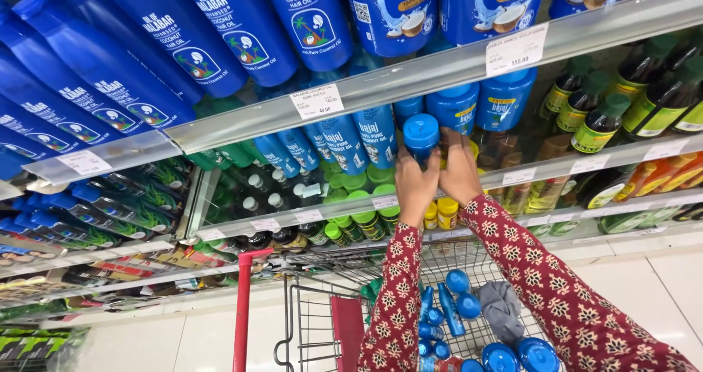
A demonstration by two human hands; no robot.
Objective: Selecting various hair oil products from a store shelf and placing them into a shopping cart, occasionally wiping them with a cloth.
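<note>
Hands were busy at a shop shelf, seen from the head camera. The left hand [414, 184] and the right hand [461, 170] were both raised, side by side, and both were wrapped around one blue jar [422, 138] with a round blue lid. The left hand held it from the left and below, the right hand from the right. The jar was up at the edge of the metal shelf [512, 176], just above the hands. It looked only partly on the shelf, so I judged it was in the middle of a move between shelf and cart. Which way it was going could not be told.

Behind the jar stood more blue jars [476, 105] of the same kind, in a row. To the left of the hands were blue bottles [344, 141] and green caps [362, 196]. To the right of the hands were dark bottles with green tops [600, 119].

Below the arms was the red cart [245, 306]. Blue jars and bottles [458, 299] lay in it already, with a grey cloth [504, 306] beside them. So part of the work looked done, with many things in the cart and the shelf full of others.
</note>
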